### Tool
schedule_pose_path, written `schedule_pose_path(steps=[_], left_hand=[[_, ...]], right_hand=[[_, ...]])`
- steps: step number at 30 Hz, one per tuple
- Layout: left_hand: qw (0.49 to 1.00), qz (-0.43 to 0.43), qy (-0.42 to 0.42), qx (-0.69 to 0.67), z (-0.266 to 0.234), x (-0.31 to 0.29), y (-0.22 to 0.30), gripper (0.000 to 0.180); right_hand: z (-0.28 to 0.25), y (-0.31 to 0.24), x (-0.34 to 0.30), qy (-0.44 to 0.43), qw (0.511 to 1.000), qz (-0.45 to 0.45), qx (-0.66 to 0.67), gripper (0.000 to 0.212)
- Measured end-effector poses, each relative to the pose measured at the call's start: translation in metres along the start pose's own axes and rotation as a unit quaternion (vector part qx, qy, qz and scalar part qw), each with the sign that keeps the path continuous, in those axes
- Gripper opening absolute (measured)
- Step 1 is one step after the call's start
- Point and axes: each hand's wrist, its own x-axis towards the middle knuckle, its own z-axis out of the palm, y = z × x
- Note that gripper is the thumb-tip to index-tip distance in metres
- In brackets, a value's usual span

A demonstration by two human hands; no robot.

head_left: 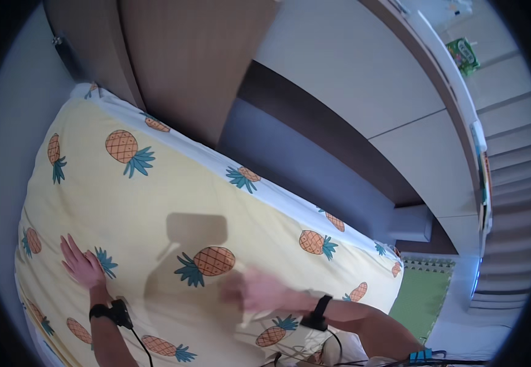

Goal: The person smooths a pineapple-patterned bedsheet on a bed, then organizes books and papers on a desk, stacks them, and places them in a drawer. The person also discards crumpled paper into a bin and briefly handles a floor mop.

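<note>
A pale yellow sheet printed with orange pineapples and teal leaves covers the bed below me. My left hand lies flat on it at the left, fingers spread beside a printed pineapple top. Over the middle of the sheet is my right hand, smeared by motion, so its fingers cannot be made out. Each wrist wears a black strap with a small device, the left strap and the right strap, both with cables.
A wooden panel and a cabinet with pale doors stand beyond the bed's far side. Further right are a green mat on the floor and a grey curtain. A green packet sits on the cabinet top.
</note>
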Motion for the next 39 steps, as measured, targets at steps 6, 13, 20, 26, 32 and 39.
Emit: schedule_pose_path(steps=[6,13,20,26,32,39], left_hand=[[0.982,-0.030,-0.102,0.158,-0.021,0.005,0.008,0.056],[0.937,-0.019,-0.348,0.023,-0.148,-0.148,0.185,0.086],[0.877,-0.059,-0.476,0.023,-0.166,-0.238,0.246,0.083],[0.847,-0.098,-0.522,-0.022,-0.194,-0.219,0.240,0.071],[0.845,-0.104,-0.521,-0.065,-0.200,-0.229,0.227,0.070],[0.873,-0.093,-0.457,-0.143,-0.198,-0.238,0.222,0.080]], right_hand=[[-0.011,0.116,-0.027,0.188,0.975,0.081,-0.085,0.062],[-0.016,0.132,-0.032,0.176,0.978,0.104,-0.046,0.066],[-0.009,0.149,-0.022,0.321,0.943,0.072,0.054,0.070],[0.005,0.153,-0.028,0.314,0.944,0.099,0.011,0.052],[0.020,0.158,-0.030,0.316,0.944,0.092,-0.040,0.047],[0.018,0.186,-0.026,0.287,0.946,0.082,-0.125,0.052]])
